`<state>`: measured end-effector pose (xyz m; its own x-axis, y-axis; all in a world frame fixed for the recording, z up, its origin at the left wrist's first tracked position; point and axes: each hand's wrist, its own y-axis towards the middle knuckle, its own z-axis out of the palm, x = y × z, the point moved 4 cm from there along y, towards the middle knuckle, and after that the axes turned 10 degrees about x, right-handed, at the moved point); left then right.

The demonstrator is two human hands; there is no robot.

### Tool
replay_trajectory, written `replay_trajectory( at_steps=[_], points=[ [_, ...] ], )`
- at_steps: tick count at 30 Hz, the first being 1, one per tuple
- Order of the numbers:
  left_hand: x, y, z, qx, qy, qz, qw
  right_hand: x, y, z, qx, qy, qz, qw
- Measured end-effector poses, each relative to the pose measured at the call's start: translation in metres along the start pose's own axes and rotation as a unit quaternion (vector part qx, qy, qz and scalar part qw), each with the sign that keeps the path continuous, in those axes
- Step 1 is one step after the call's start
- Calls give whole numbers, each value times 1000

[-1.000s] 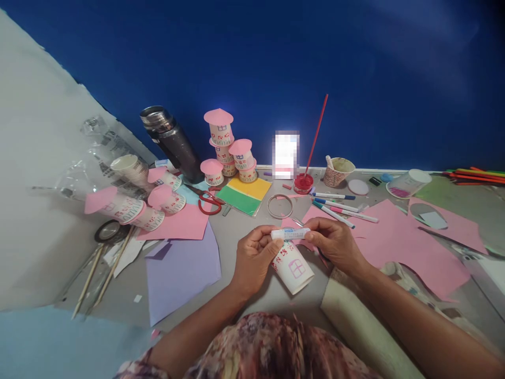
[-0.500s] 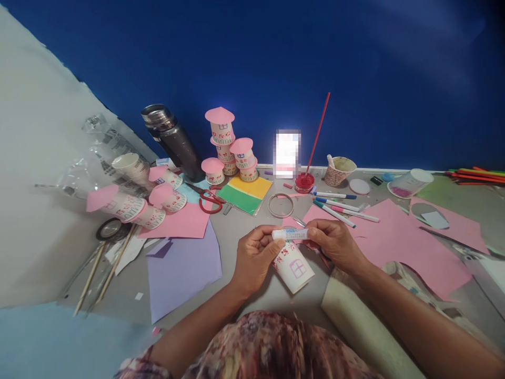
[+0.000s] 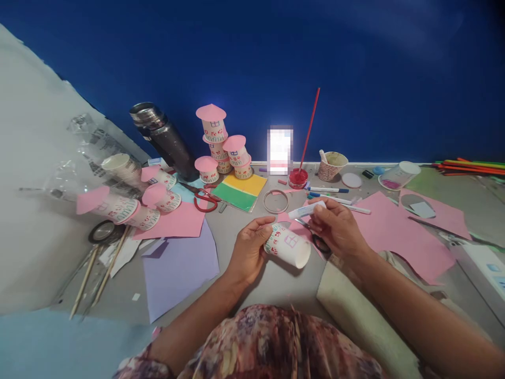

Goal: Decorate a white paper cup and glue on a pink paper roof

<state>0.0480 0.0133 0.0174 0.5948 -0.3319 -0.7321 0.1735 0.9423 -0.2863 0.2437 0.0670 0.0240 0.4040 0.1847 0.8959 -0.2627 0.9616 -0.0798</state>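
My left hand is closed around a white paper cup lying on its side, with red flowers and a purple window drawn on it. My right hand pinches a white glue stick with a blue label, held just above and behind the cup. Both hands hover over the grey table, near a pink paper sheet. A black scissor handle shows under my right hand.
At the back stand stacked cup houses with pink roofs, a dark flask, a red paint pot with a brush and markers. Red scissors, a tape ring, purple paper and more cups lie left.
My left hand let go of the glue stick and turned the cup more sideways. My right hand lifted the glue stick up and to the right.
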Motion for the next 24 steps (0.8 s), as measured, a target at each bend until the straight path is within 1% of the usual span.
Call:
replay_trajectory(
  at_steps=[3, 5, 9, 14, 16, 18, 19, 22, 24],
  points=[
    [-1, 2, -3, -4, -28, 4, 1000, 5, 5, -7, -26, 72, 5, 997],
    [-2, 2, -5, -12, -36, 11, 999, 6, 9, -11, -32, 87, 8, 996],
    [-1, 4, -10, -24, -41, 12, 999, 6, 13, -17, -34, 90, 7, 995],
    [1, 5, -13, -12, -41, -25, 999, 10, 10, -16, -28, 61, -3, 998],
    [1, 6, -12, -2, -35, -30, 999, 16, 4, -14, -18, 18, -21, 999],
    [0, 6, -11, 0, -30, -30, 999, 25, -4, -12, -2, -64, -59, 996],
    [0, 6, -11, -3, -27, -29, 999, 29, -9, -10, 3, -114, -84, 990],
    [-2, 5, -8, -4, -6, -23, 1000, 42, -20, -3, 10, -250, -160, 955],
    [-3, 4, -5, 2, 15, -14, 1000, 48, -24, 1, 5, -324, -194, 926]
  ],
)
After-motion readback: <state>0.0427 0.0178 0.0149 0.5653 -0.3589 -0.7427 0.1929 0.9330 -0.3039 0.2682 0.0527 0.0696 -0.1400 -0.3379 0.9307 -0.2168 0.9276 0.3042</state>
